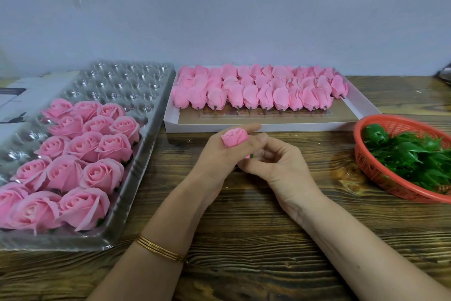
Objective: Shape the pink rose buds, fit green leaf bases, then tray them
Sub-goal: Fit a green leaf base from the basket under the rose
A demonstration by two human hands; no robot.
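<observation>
Item held: one pink rose bud [234, 137], gripped in the left hand [217, 156], with the forefinger laid along the top and the other fingers curled round it. The lower end is pinched by the curled fingers of the right hand [280, 166], where a short green stem [251, 156] is seen. The bud is held above the table, in front of the white box. The long axis is tilted: the rolled petal tip is turned up and towards the camera, and the stem end is pointed down and to the right. The petals are matt, soft-looking and wrapped in a tight spiral.

Thin gold bangles [159, 249] are worn on the left wrist.

Support: wooden table [244, 239], dark, with a strongly ridged grain.

Behind: shallow white box [268, 127], in which closed pink buds [256, 90] are laid in rows, stems towards the person.

Left: clear plastic tray [136, 203] with round moulded cups. The near cups are filled with opened pink roses [83, 154]; the far cups are unfilled.

Right: red plastic mesh basket [363, 154], round, in which glossy green leaf bases [410, 156] with pointed tips are heaped.
</observation>
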